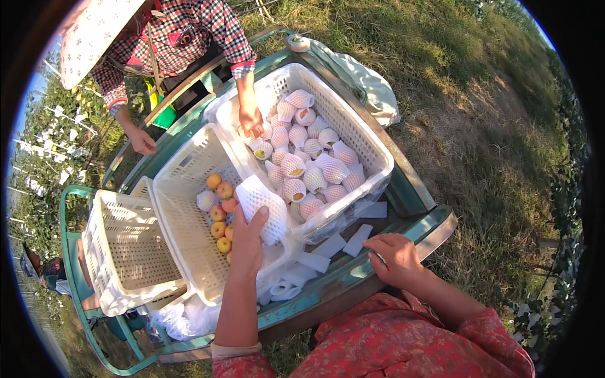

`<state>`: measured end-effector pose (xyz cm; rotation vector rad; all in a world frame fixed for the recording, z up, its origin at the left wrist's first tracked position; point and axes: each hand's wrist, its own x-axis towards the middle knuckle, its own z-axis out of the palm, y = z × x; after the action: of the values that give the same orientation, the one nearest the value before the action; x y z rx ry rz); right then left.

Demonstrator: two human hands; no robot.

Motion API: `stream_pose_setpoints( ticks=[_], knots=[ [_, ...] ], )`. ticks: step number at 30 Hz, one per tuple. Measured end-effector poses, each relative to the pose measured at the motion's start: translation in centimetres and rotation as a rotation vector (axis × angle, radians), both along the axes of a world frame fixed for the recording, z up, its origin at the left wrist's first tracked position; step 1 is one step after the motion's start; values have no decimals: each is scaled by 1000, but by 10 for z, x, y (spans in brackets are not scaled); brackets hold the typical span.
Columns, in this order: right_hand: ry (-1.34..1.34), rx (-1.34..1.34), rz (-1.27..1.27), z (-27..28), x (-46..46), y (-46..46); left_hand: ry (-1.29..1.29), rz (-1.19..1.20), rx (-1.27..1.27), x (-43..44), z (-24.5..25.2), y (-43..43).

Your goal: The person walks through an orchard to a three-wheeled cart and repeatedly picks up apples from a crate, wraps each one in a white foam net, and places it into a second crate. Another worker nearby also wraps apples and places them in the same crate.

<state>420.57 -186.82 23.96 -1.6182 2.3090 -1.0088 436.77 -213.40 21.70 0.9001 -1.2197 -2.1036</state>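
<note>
My left hand (248,235) grips a white foam net sleeve (263,206) above the near rim of the middle crate; whether a fruit is inside, I cannot tell. Below it, several bare apples (218,212) and one in foam net (207,200) lie in the middle white plastic crate (182,245). My right hand (396,259) is at the near edge of the green metal cart, thumb and forefinger apart and nothing seen between them. Flat foam sleeves (358,240) lie by its fingertips. The larger lined crate (347,124) contains many foam-netted fruits (314,178).
Across the cart (331,289), a person in a checked shirt (165,42) has one hand (250,121) over the netted fruits. Another white crate (127,241) stands at left. Clear plastic film (189,316) lies at the near side; a pale sack (373,85) hangs beyond the far rail.
</note>
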Motion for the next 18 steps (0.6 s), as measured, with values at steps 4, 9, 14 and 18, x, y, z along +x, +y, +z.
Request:
stream_pose_setpoints(
  ticks=[4,9,14,18],
  knots=[
    [-16,93,72,-15,-3,4,-411,-161,-216,-81,-61,-53],
    [-116,63,96,-12,-12,6,-384,-180,-146,-166,-130,-89],
    [-157,92,133,-10,-16,4,-607,15,-355,-243,-192,-113],
    [-195,87,143,-15,-19,5,-687,30,-314,-291,-271,-126]
  ],
)
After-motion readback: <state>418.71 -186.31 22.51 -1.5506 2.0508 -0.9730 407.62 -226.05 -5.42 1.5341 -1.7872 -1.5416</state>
